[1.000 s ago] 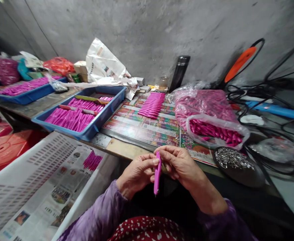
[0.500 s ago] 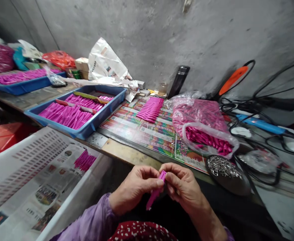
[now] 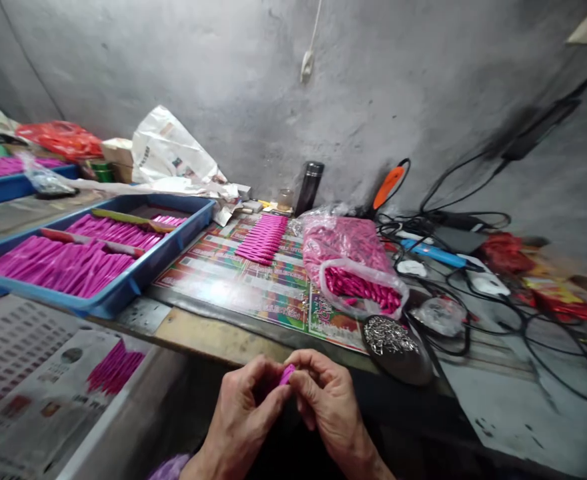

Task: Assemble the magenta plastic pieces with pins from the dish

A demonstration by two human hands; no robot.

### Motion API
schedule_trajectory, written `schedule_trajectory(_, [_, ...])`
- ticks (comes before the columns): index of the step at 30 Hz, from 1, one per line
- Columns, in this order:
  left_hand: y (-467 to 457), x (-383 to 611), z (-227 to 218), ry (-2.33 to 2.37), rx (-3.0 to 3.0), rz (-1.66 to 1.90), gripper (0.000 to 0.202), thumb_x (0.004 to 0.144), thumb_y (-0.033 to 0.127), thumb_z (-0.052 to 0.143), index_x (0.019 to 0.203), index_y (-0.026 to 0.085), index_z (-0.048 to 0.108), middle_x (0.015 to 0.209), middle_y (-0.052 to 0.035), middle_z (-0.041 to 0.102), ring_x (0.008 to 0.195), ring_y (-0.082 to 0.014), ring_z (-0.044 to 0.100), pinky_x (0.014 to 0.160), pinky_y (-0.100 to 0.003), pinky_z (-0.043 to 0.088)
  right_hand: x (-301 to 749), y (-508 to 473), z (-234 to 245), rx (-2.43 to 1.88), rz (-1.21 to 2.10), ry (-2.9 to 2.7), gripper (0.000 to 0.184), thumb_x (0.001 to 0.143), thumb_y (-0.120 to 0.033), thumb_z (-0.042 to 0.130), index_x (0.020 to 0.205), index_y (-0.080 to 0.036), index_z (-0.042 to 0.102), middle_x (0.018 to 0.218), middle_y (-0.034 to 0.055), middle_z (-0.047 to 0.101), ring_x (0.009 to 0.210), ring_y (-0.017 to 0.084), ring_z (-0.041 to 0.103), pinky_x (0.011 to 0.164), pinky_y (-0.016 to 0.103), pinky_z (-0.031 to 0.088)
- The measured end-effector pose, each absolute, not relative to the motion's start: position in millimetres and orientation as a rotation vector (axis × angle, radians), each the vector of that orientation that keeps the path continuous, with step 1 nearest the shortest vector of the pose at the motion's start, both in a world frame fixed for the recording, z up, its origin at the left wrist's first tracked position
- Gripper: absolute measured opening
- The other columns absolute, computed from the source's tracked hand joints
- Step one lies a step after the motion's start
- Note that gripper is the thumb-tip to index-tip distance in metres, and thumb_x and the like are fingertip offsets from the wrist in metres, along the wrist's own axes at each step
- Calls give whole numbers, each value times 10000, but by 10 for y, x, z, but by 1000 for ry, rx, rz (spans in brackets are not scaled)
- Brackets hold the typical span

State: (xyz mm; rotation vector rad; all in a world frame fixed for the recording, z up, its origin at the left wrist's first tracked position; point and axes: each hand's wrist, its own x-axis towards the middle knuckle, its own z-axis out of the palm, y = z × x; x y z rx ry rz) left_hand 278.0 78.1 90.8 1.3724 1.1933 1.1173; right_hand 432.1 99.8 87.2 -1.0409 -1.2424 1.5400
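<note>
A black flask (image 3: 309, 189) stands by the grey wall (image 3: 233, 80), a small jar (image 3: 284, 199) just beside it — higher up, a white fitting (image 3: 307, 66) hangs on a cord (image 3: 316, 25). Crumpled white paper (image 3: 171, 150) lies to the left, near a red bag (image 3: 63, 139). At right, black cables (image 3: 387, 230) tangle near a blue handle (image 3: 434, 253).

Left hand (image 3: 246, 407), right hand (image 3: 329, 408) bare. Left sleeve (image 3: 171, 468) purple (only sliver in view, bottom edge).

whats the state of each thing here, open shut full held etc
Pink plastic piece, held, mostly hidden
Left hand, closed on it
Right hand, pinching it
Plastic bag, open, pink pieces inside
Nearer blue tray, divided, holding pink pieces
Black flask, capped
Dark dish, holding metal parts
White basket, lined with newspaper
</note>
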Motion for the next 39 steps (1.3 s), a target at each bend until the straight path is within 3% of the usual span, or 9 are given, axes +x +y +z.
schedule_trajectory(5, [836, 2792, 937, 1169, 1428, 1075, 354, 893, 493, 632, 851, 150, 709, 766, -73, 716, 688, -186, 641, 638, -229, 486, 4376, 1008, 894, -1051, 1511, -1287, 441, 810, -571, 745, 900, -148, 655, 518, -58, 474, 395, 57, 341, 362, 157, 245])
schedule_trajectory(9, [873, 2786, 970, 1233, 1630, 1092, 288, 906, 423, 623, 810, 165, 706, 692, -43, 690, 617, -158, 612, 590, -208, 456, 4634, 1139, 1061, -1145, 1408, -1501, 359, 847, -515, 700, 905, -160, 683, 580, -31, 535, 414, 82, 416, 399, 188, 323])
schedule_trajectory(12, [898, 2760, 960, 1255, 1777, 1103, 237, 929, 369, 607, 817, 179, 695, 679, -19, 679, 597, -136, 608, 581, -188, 448, 4974, 1372, 1237, -1324, 865, -1769, 289, 922, -441, 581, 903, -186, 713, 708, 22, 654, 510, 148, 562, 485, 250, 437])
schedule_trajectory(14, [911, 2739, 943, 1244, 1850, 1106, 195, 941, 337, 601, 847, 190, 688, 699, -6, 688, 612, -128, 628, 599, -174, 457, 5207, 1576, 1324, -1404, 306, -1984, 287, 961, -379, 504, 894, -197, 715, 869, 61, 719, 746, 214, 671, 689, 307, 516])
schedule_trajectory(17, [929, 2713, 912, 1260, 1920, 1100, 173, 944, 315, 606, 839, 194, 672, 683, 11, 673, 591, -115, 620, 581, -164, 449, 5472, 1893, 1366, -1462, 100, -2080, 259, 934, -284, 492, 882, -197, 730, 918, 87, 720, 866, 265, 663, 796, 376, 486])
schedule_trajectory(27, [999, 2604, 800, 1266, 2052, 1036, 189, 991, 290, 533, 884, 189, 653, 705, 24, 641, 621, -100, 618, 606, -159, 450, 5685, 2422, 1173, -1556, -64, -2386, 217, 844, -77, 620, 930, -204, 772, 925, 84, 659, 957, 284, 575, 808, 371, 456])
schedule_trajectory(39, [1063, 2665, 827, 1236, 2078, 1050, 176, 987, 276, 547, 872, 191, 649, 694, 24, 628, 603, -98, 601, 585, -157, 445, 5755, 2535, 988, -1496, -19, -2477, 168, 847, -102, 619, 929, -196, 732, 919, 68, 663, 913, 258, 551, 803, 369, 434])
